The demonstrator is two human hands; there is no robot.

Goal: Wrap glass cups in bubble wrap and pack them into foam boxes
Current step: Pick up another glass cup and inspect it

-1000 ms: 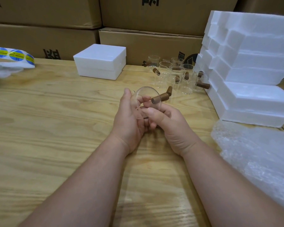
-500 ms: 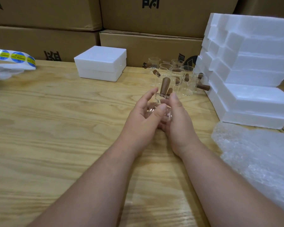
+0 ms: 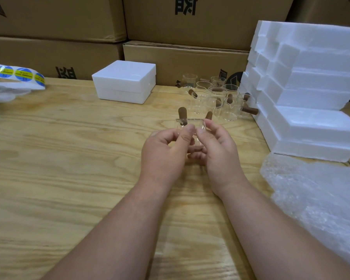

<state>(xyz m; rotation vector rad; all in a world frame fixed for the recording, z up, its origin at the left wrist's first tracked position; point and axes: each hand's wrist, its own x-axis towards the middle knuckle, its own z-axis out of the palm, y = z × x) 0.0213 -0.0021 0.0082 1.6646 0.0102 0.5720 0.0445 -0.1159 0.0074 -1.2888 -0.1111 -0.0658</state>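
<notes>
Glass cup (image 3: 190,128) pinched between left hand (image 3: 162,150), right hand (image 3: 218,152); fingers curled.

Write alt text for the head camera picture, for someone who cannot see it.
Two bare hands, the left hand and the right hand, hold a clear glass cup with a brown handle above a wooden table. More glass cups, white foam boxes and bubble wrap lie behind and to the right.

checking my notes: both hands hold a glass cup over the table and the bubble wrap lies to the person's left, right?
Not quite. The head view shows the bubble wrap on the person's right, not left. Both the left hand and right hand do hold a glass cup over the table.
</notes>
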